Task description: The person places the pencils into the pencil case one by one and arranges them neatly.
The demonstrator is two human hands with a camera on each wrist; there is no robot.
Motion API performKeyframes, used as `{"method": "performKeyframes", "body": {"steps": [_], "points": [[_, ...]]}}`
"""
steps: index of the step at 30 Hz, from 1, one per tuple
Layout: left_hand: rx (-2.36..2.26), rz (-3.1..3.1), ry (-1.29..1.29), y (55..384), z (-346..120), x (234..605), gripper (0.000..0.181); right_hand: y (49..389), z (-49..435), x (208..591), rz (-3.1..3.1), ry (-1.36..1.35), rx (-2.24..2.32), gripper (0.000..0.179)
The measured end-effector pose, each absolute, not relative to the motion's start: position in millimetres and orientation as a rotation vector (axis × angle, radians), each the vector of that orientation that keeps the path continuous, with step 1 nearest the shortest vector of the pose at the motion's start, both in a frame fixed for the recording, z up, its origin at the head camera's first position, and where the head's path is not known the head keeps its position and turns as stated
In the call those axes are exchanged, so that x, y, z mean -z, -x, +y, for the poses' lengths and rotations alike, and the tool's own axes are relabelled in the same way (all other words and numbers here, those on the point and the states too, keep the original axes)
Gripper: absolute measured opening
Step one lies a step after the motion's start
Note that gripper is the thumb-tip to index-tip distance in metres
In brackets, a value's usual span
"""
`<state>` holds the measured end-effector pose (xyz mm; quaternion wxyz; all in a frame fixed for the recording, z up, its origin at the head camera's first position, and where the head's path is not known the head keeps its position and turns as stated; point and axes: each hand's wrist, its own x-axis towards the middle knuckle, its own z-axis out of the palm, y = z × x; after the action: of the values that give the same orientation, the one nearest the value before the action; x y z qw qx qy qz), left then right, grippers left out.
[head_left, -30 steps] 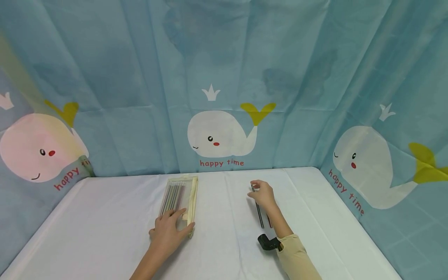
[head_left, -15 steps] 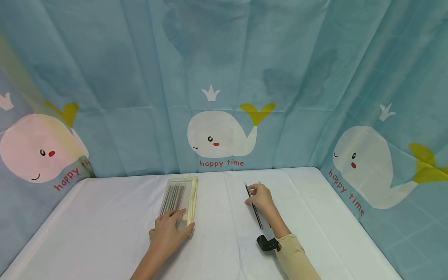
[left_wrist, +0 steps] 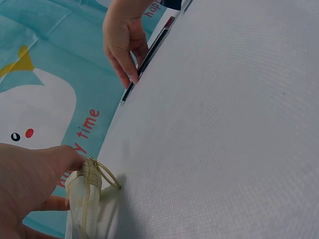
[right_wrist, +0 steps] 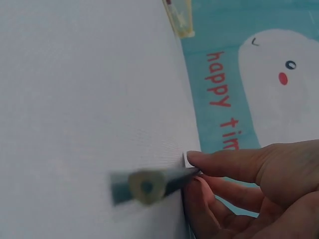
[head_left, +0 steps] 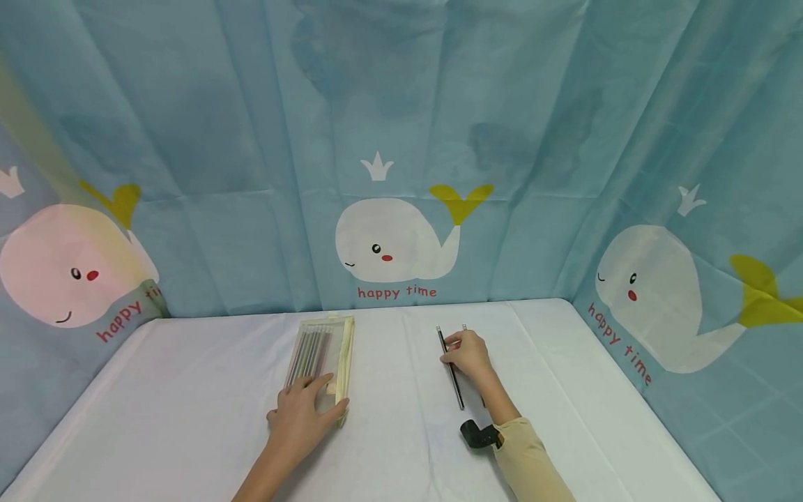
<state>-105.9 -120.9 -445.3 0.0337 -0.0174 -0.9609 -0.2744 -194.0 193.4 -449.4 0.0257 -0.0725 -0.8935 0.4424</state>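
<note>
My left hand [head_left: 302,418] rests on the lower part of a see-through zip pencil case [head_left: 343,355] with a cream edge. Its fingers spread over the case, and the thumb touches the zip edge, where the left wrist view shows a thin cord loop [left_wrist: 110,175]. Several slim sticks [head_left: 310,352] lie inside the case. My right hand [head_left: 469,354] pinches a dark striped pencil [head_left: 456,390] between thumb and fingers. In the right wrist view its blurred butt end [right_wrist: 147,187] points at the camera. A second pencil [head_left: 465,327] lies mostly hidden behind this hand.
A white cloth [head_left: 395,446] covers the table. Blue curtains [head_left: 251,244] with printed whales stand behind and at both sides. A black wrist device [head_left: 479,434] sits at the right cuff.
My right hand has drawn the pencil a little to the left, away from the second one, whose far end now shows beyond the fingers. The left hand and the case have stayed put.
</note>
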Motion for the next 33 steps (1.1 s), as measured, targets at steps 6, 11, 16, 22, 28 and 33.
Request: {"method": "performKeyframes", "body": {"steps": [6,11,16,22,28,33], "points": [[0.842,-2.952,0.054,105.7,-120.7,444.9,0.061,194.3,195.5,448.9,-2.730,0.252,-1.473,0.032],[0.851,-2.947,0.053,105.5,-120.8,445.3,0.061,194.3,196.7,447.3,-2.727,0.293,-1.551,0.033],[0.851,-2.946,0.058,105.7,-121.3,446.3,0.060,195.2,197.2,444.9,-2.733,0.335,-1.631,0.037],[0.848,-2.956,0.057,105.7,-121.5,446.0,0.061,195.5,198.7,443.2,-2.725,0.331,-1.693,0.041],[0.841,-2.958,0.056,106.4,-121.4,446.8,0.061,194.5,198.1,441.1,-2.715,0.301,-1.694,0.043],[0.836,-2.957,0.052,106.2,-121.1,446.1,0.061,193.6,195.7,439.1,-2.695,0.304,-1.701,0.043]]}}
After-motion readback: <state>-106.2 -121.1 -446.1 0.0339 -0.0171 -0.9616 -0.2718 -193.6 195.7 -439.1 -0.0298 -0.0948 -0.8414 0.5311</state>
